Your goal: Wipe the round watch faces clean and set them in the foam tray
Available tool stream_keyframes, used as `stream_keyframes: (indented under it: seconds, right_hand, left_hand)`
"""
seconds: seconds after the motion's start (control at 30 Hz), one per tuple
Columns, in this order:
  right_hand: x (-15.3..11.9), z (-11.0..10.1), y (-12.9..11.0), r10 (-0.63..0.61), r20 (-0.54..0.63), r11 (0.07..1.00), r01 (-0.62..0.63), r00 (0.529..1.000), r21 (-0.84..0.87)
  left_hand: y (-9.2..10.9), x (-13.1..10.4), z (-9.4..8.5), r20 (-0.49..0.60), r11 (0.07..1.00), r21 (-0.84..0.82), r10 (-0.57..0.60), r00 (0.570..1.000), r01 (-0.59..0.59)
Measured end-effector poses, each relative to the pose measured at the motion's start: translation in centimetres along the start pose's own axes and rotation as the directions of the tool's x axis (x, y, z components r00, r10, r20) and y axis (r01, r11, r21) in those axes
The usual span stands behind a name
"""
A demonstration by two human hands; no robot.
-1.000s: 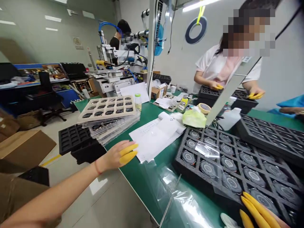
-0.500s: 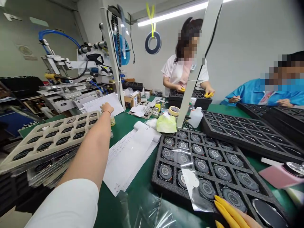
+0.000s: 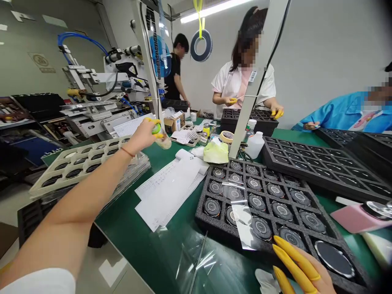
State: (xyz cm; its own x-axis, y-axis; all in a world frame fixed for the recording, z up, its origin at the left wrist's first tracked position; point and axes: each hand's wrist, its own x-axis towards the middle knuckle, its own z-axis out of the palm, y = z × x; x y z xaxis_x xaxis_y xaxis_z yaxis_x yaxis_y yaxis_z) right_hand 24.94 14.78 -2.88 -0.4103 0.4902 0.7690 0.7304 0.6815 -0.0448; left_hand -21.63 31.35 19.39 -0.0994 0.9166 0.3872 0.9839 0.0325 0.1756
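At far left a machine with blue hoses (image 3: 88, 83) stands beyond a pale compartment tray (image 3: 38, 188) of dark discs, which sits on a stack of clear trays; the left forearm crosses in front of it. Next, a co-worker in black (image 3: 173, 77) stands behind the bench. Loose papers (image 3: 171, 196) lie on the green tabletop (image 3: 128, 228). A co-worker in white (image 3: 225, 77) is partly hidden by a slanting white post (image 3: 244, 118), which rises beside a yellow-green bundle (image 3: 216, 153) and a white bottle (image 3: 255, 147). Nearer, a black foam tray (image 3: 220, 232) holds round parts, and a clear film (image 3: 245, 228) lies across some of them. Farther right are a 2nd black tray (image 3: 306, 177), a co-worker in blue (image 3: 339, 112) and a pink container (image 3: 352, 218).

The left arm reaches forward, and the left hand (image 3: 145, 134) closes round the green lid of a small jar (image 3: 165, 141). The jar tilts, lid toward the palm, just right of the pale tray; I cannot tell whether its base touches the table. The right hand (image 3: 301, 265), in yellow finger covers, has its fingers loosely spread, a gap between them and the thumb, with 2 fingertips at the foam tray's near edge, just beside the film.
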Motion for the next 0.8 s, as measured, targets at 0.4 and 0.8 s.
stream_keyframes:
  seconds: [0.4,0.8]
  right_hand:
    - [7.5,2.5,-15.7,0.027,0.439,0.755,-0.306,0.898,0.579]
    - [7.0,-8.5,-16.0,-0.044,0.424,0.999,0.027,0.904,0.044]
  left_hand:
    - [9.7,-28.5,0.7,0.071,0.358,-0.933,0.258,0.964,-0.027]
    - [15.1,-36.0,4.9,0.052,0.273,-0.959,0.429,0.902,-0.074]
